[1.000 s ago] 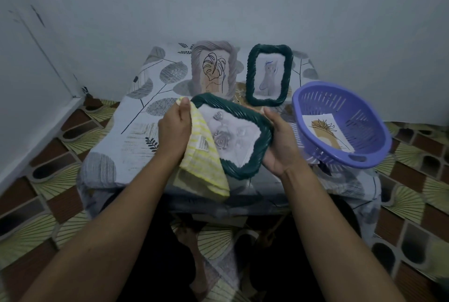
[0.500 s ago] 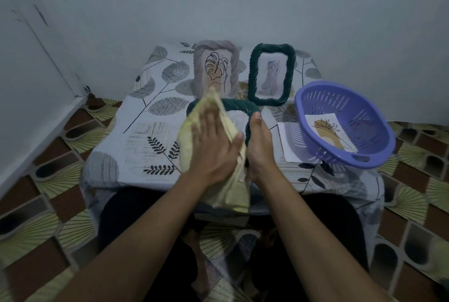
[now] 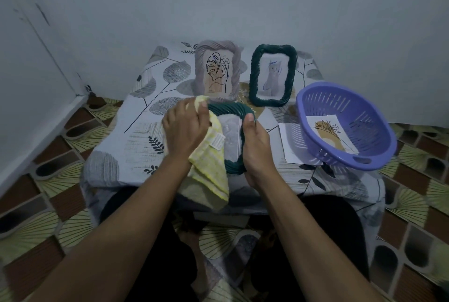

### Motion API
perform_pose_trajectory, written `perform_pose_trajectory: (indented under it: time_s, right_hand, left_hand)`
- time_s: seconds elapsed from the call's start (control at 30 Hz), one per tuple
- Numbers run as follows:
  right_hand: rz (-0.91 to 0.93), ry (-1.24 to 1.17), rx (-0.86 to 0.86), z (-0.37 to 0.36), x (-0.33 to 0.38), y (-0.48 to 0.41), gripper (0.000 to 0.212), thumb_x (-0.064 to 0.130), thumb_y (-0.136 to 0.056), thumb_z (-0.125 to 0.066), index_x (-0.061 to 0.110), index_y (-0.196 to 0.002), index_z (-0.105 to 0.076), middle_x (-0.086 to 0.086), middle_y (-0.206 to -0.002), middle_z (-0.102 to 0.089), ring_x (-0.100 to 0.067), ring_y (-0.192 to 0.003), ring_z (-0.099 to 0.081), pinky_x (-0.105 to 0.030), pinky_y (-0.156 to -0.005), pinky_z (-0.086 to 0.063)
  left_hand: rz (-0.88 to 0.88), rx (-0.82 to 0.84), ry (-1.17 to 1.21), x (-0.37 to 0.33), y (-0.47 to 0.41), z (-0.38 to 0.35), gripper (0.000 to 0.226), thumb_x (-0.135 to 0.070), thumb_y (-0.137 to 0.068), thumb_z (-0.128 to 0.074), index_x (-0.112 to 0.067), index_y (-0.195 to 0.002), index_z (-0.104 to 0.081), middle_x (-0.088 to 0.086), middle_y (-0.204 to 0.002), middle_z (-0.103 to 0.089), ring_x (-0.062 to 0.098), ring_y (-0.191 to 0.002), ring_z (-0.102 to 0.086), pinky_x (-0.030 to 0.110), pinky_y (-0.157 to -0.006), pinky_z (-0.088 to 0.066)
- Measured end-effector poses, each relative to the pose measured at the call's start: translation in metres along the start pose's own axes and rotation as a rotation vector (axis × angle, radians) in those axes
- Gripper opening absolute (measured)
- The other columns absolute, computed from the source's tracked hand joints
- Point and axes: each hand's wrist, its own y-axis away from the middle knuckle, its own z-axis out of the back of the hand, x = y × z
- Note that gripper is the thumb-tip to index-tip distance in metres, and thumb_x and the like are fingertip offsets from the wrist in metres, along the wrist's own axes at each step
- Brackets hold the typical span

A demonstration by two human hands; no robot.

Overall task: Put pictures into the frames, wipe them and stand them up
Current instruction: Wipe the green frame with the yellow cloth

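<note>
Frame on the job: teal frame sits at the near edge of the table, picture side up, held between both hands. I can't tell whether its far end rests on the tablecloth or is lifted a bit.
Right hand: right hand is wrapped around the frame's right rim, thumb on top and fingers underneath. My read is that it's there as a brace so the frame doesn't skate around under the rubbing.
Left hand: left hand has the yellow cloth bunched in curled fingers and pressed on the frame's left side, near the top corner.
Cloth: about half of it hangs loose off the table edge (the care tag is showing). It covers the left rim, so only the right part of the glass is visible.
Frame vs hands: it touches both, with the right hand on its right edge and the left hand on top of it.
Back row: grey frame and green frame stand upright side by side just behind, so I'd say those are done.
Basket: purple basket on the right holds a loose picture and sits on a white sheet.
</note>
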Motion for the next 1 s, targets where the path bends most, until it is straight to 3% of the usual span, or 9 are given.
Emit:
perform_pose_trajectory:
  time_s: [0.1, 0.2, 0.37, 0.47, 0.53, 0.63, 0.77, 0.87, 1.0]
  right_hand:
    - [-0.004, -0.052, 0.039, -0.004, 0.002, -0.004, 0.039, 0.042, -0.106, -0.039, 0.016, -0.110, -0.067, -0.014, -0.112, -0.073, -0.026, -0.107, -0.069, -0.044, -0.096, -0.054]
    - [-0.003, -0.071, 0.055, -0.003, 0.001, -0.004, 0.033, 0.033, -0.107, -0.038, 0.016, -0.108, -0.066, -0.008, -0.106, -0.073, -0.018, -0.100, -0.070, -0.031, -0.088, -0.056]
    - [0.002, -0.031, 0.022, 0.010, 0.010, -0.004, 0.034, 0.034, -0.107, -0.037, 0.020, -0.105, -0.068, -0.002, -0.105, -0.074, -0.020, -0.106, -0.068, -0.040, -0.096, -0.052]
    - [0.005, -0.042, 0.019, 0.014, 0.014, -0.003, 0.035, 0.035, -0.107, -0.038, 0.016, -0.106, -0.067, -0.007, -0.110, -0.073, -0.024, -0.110, -0.067, -0.044, -0.099, -0.053]
    - [-0.005, -0.057, 0.021, 0.012, 0.013, -0.002, 0.037, 0.037, -0.107, -0.038, 0.012, -0.107, -0.067, -0.013, -0.112, -0.073, -0.029, -0.111, -0.067, -0.050, -0.099, -0.052]
    - [-0.021, -0.055, 0.001, 0.001, 0.012, -0.003, 0.040, 0.039, -0.107, -0.039, 0.011, -0.112, -0.067, -0.013, -0.112, -0.072, -0.029, -0.111, -0.067, -0.052, -0.101, -0.050]
    - [-0.036, -0.079, 0.017, 0.000, 0.017, -0.011, 0.037, 0.033, -0.108, -0.038, 0.015, -0.106, -0.070, -0.003, -0.102, -0.076, -0.020, -0.102, -0.071, -0.043, -0.097, -0.054]
    - [-0.044, -0.117, 0.024, 0.008, 0.021, -0.017, 0.039, 0.034, -0.108, -0.037, 0.012, -0.113, -0.069, -0.007, -0.111, -0.075, -0.021, -0.108, -0.069, -0.042, -0.100, -0.052]
    - [-0.072, -0.121, -0.014, 0.012, 0.019, -0.016, 0.046, 0.044, -0.105, -0.040, 0.009, -0.121, -0.065, -0.010, -0.118, -0.072, -0.026, -0.114, -0.067, -0.052, -0.104, -0.049]
  left_hand:
    - [-0.335, -0.018, 0.017, -0.022, 0.011, 0.003, 0.058, -0.043, -0.101, -0.019, -0.016, -0.131, -0.059, 0.006, -0.128, -0.062, 0.031, -0.119, -0.053, 0.051, -0.104, -0.034]
    - [-0.516, 0.050, 0.017, -0.031, 0.017, 0.005, 0.050, -0.041, -0.104, -0.016, -0.032, -0.141, -0.048, -0.011, -0.138, -0.052, 0.016, -0.127, -0.046, 0.045, -0.109, -0.028]
    - [-0.300, 0.010, -0.003, -0.009, -0.005, 0.005, 0.063, -0.050, -0.099, -0.021, -0.008, -0.119, -0.064, 0.015, -0.109, -0.066, 0.035, -0.103, -0.060, 0.052, -0.096, -0.037]
    - [0.115, 0.136, 0.026, 0.003, -0.018, 0.006, 0.063, -0.049, -0.104, -0.020, -0.004, -0.129, -0.056, 0.021, -0.128, -0.058, 0.039, -0.122, -0.050, 0.049, -0.104, -0.031]
    - [0.203, 0.171, 0.098, 0.004, -0.018, 0.002, 0.055, -0.042, -0.107, -0.023, -0.004, -0.133, -0.053, 0.022, -0.133, -0.054, 0.040, -0.127, -0.046, 0.049, -0.104, -0.031]
    - [0.011, 0.116, 0.118, -0.010, -0.004, -0.001, 0.069, -0.050, -0.096, -0.019, -0.007, -0.142, -0.049, 0.024, -0.140, -0.052, 0.042, -0.133, -0.043, 0.050, -0.109, -0.030]
    - [-0.345, 0.226, 0.170, -0.027, 0.030, -0.001, 0.058, -0.057, -0.098, -0.013, -0.039, -0.152, -0.002, 0.000, -0.167, -0.005, 0.022, -0.153, 0.005, 0.045, -0.121, 0.004]
    - [-0.575, 0.293, 0.136, -0.011, 0.047, -0.001, 0.055, -0.053, -0.103, -0.009, -0.043, -0.154, 0.008, -0.005, -0.166, 0.011, 0.019, -0.152, 0.018, 0.047, -0.123, 0.007]
    - [-0.388, 0.256, -0.013, 0.023, 0.034, -0.004, 0.054, -0.063, -0.098, 0.000, -0.053, -0.146, 0.024, -0.014, -0.161, 0.025, 0.018, -0.151, 0.020, 0.052, -0.122, 0.007]
